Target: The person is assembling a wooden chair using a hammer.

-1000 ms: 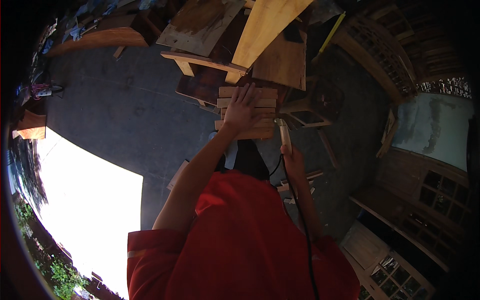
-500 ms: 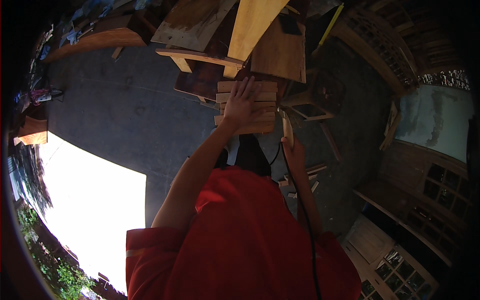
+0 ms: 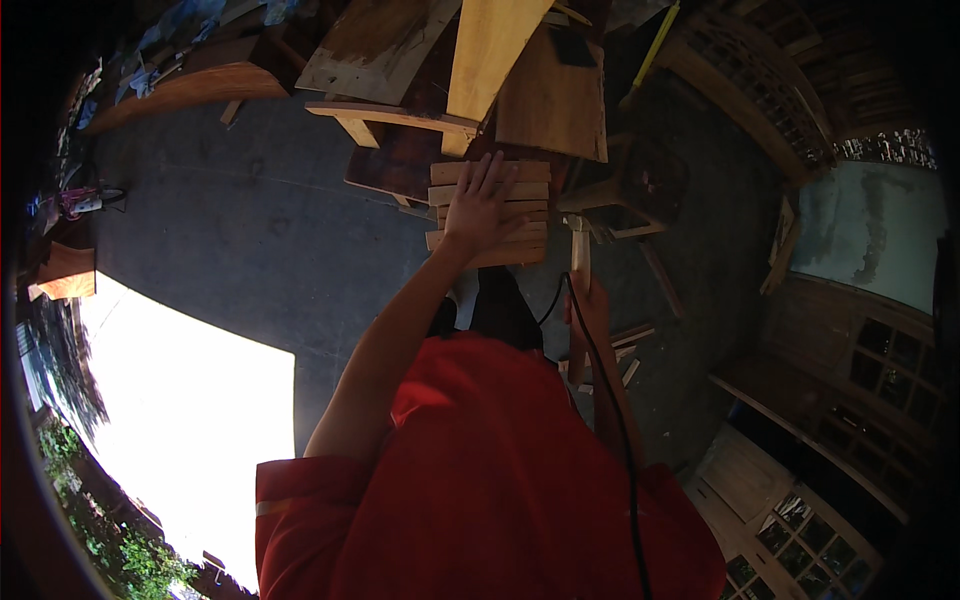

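A block of several wooden slats (image 3: 530,172), laid side by side with small gaps and uneven ends, is in front of me at the middle of the view. My left hand (image 3: 479,208) lies flat across its top with the fingers spread. To the right of the slats, my right hand (image 3: 590,308) is wrapped around the pale wooden handle of a hammer (image 3: 581,255). The hammer's head points away from me and is apart from the slats. A black cable runs over my right forearm. What supports the slats is mostly hidden.
Beyond the slats stands a cluttered bench with wooden boards (image 3: 552,95) and a yellowish plank (image 3: 485,70). A dark wooden stool (image 3: 650,180) is to the right. Scrap sticks (image 3: 630,345) lie on the floor. Paned wooden doors (image 3: 800,545) stand at the lower right.
The hammer has swung from a tilt towards the slats to nearly upright in the view, its head shifting slightly right. My right hand moved a little nearer to me; my left stayed on the slats.
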A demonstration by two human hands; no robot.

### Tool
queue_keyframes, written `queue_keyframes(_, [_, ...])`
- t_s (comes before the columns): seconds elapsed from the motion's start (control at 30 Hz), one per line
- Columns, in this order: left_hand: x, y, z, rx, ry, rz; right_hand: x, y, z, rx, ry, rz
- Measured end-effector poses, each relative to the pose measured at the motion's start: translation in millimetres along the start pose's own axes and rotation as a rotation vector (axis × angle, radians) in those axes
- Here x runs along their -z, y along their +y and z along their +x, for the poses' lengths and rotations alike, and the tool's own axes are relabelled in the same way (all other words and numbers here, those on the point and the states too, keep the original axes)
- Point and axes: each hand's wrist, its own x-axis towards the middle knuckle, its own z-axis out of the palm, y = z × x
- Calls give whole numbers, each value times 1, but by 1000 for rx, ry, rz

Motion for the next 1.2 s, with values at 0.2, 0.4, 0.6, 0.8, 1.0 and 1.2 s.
queue_keyframes(0.2, [-1, 3, 1, 32, 18, -9, 7, 10, -17, -90, 42, 116])
queue_keyframes(0.4, [-4, 6, -1, 51, 37, 20, 0, 17, -24, -164, -25, 148])
queue_keyframes(0.6, [0, 17, -6, 138, 39, 55, -23, 19, 7, -23, 30, 199])
queue_keyframes(0.8, [-6, 29, -14, 310, 26, 78, -22, 17, 35, -91, -34, 324])
queue_keyframes(1.0, [5, 21, -19, 200, 25, -63, -30, 17, 46, -97, -29, 313])
queue_keyframes(1.2, [34, 30, -36, -87, -124, -147, -34, 16, 61, -82, 114, 402])
